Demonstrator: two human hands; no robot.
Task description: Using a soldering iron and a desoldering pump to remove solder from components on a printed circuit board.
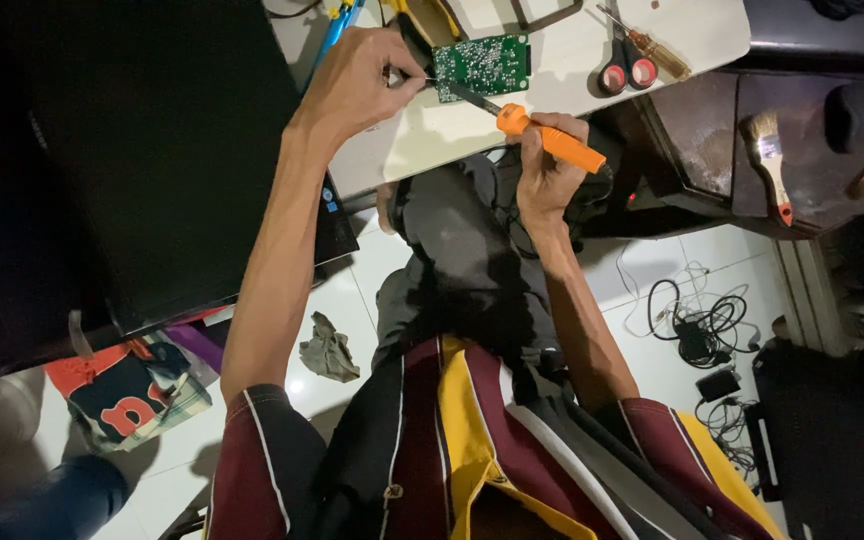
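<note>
Up at the far edge of the view, the left hand [357,85] is pinching a thin wire [422,79] between thumb and forefinger, fingers [402,68] closed together on it, and the wire's free end is reaching to the left edge of the green circuit board [482,66]. The right hand [547,170] is wrapping around the orange handle of a soldering iron [552,140], fingers clamped on it, and the iron's dark shaft is angling up and left so its tip is sitting at the lower left corner of the board, just beside the wire's end. The board is lying flat on the pale desk [452,135], between the two hands and nearer the left one.

Farther right on the desk, scissors with red handles [624,62] are resting, with a screwdriver [657,50] just beside them. A large black panel [132,150] is filling the left side of the view. To the right, a paintbrush [770,155] is lying on a dark surface. Below, the person's dark trousers and striped maroon and yellow shirt [472,450] are showing, and the white tiled floor [652,290] is carrying a tangle of black cables [702,325], a crumpled rag [327,350] and a patterned cloth bag [132,400]
</note>
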